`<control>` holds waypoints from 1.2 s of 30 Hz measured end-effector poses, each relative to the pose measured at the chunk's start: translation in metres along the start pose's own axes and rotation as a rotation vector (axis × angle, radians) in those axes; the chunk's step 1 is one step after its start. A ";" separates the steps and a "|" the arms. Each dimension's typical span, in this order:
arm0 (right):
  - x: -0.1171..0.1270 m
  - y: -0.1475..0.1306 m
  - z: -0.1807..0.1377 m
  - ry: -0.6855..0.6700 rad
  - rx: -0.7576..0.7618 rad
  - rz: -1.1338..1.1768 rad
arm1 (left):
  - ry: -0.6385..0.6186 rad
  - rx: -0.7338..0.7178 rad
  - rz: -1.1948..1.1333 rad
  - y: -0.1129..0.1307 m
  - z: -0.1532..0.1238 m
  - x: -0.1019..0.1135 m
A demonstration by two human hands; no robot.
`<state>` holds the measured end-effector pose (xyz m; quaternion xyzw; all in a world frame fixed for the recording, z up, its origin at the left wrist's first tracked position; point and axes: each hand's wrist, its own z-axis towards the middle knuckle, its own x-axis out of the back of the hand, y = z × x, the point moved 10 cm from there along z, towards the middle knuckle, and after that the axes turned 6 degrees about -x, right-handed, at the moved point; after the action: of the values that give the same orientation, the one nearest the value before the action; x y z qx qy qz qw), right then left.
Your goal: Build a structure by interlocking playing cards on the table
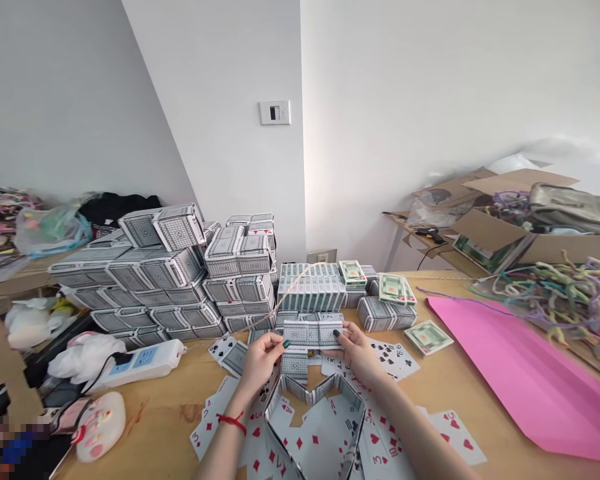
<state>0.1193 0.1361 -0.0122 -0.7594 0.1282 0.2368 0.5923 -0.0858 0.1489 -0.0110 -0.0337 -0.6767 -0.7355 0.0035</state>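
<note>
A short panel of joined playing cards (307, 335), grey-patterned backs facing me, is stretched between my two hands. My left hand (261, 363) pinches its left end with thumb and fingers; a red cord circles that wrist. At the opposite end, my right hand (361, 355) grips the panel with the thumb in front. Just below hangs or lies another grey-backed card (294, 366); I cannot tell whether it is attached. Nearer to me stands a heart-shaped frame of folded cards (364, 408), open at the top, with loose cards (307, 437) beneath and around it.
Blocks built of cards (155, 267) are stacked at the back left. Green card boxes (313, 287) stand behind my hands. At left lies a power strip (145, 363); at right, a pink sheet (510, 380), tangled cords (565, 293) and an open carton (560, 250).
</note>
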 end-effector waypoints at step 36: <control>-0.010 -0.003 -0.007 0.001 0.010 0.077 | -0.217 0.142 -0.105 0.010 -0.012 -0.032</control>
<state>0.1137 0.1293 -0.0034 -0.7512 0.1586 0.2583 0.5864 -0.0534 0.1343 -0.0037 -0.0773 -0.7241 -0.6771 -0.1057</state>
